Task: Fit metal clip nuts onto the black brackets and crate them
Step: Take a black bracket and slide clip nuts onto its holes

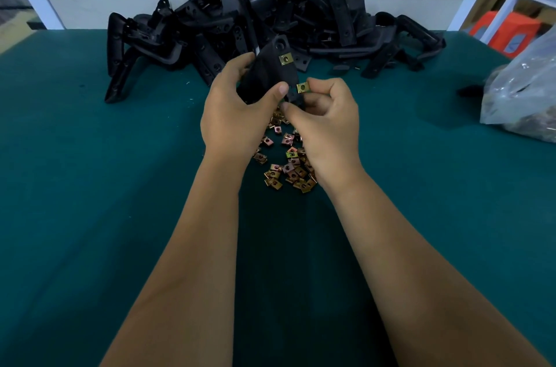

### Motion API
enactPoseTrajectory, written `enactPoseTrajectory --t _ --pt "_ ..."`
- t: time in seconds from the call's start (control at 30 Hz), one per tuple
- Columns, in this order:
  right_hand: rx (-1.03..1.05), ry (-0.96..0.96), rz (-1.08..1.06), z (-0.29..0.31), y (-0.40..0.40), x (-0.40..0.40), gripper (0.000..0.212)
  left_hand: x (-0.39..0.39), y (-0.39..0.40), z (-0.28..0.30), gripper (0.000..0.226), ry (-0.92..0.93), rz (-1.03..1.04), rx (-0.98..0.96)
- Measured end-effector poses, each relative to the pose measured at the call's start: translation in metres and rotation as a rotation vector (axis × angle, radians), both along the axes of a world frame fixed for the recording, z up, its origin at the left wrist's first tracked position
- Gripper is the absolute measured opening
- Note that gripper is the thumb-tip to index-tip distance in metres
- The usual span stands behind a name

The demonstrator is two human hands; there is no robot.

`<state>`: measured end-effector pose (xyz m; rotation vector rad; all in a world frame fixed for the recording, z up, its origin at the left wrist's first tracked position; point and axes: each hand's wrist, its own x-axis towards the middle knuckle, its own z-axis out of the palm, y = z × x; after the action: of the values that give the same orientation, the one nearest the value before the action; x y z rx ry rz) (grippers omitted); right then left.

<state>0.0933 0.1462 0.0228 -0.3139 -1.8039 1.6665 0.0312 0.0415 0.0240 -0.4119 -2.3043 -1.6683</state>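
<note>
Left hand: the left hand (pixel 237 114) is wrapped round a black bracket (pixel 270 72), thumb across its front, holding it up above the green table (pixel 90 171)
Right hand: the right hand (pixel 326 123) pinches a clip nut (pixel 303 87) between thumb and forefinger, right at the bracket's lower edge
Bracket: one fitted nut (pixel 285 59) already sits near its upper end; the second is not seated yet
Handling: the bracket looks like stiff, light moulded plastic, best gripped round the middle; the nut is small, springy metal, probably slippery, so hold it by its flat sides and slide it on squarely
Loose nuts: a scatter of spare nuts (pixel 285 162) lies under the hands
Bracket pile: a heap of brackets (pixel 264 17) waits at the far edge
Bag: a plastic bag (pixel 523 90) sits to the right
Crate: none in view
</note>
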Motion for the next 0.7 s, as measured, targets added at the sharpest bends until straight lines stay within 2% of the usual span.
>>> enactPoseTrajectory --t 0.13,0.7 --pt "0.028 0.026 -0.077 -0.001 -0.0007 -0.0011 0.036 0.0006 0.0014 0.0011 0.06 -0.004 0.015 0.013" --pt "-0.082 0.005 -0.064 0.0036 0.0053 -0.0018 0.036 0.0045 0.0033 -0.0016 0.061 0.023 0.023 -0.029"
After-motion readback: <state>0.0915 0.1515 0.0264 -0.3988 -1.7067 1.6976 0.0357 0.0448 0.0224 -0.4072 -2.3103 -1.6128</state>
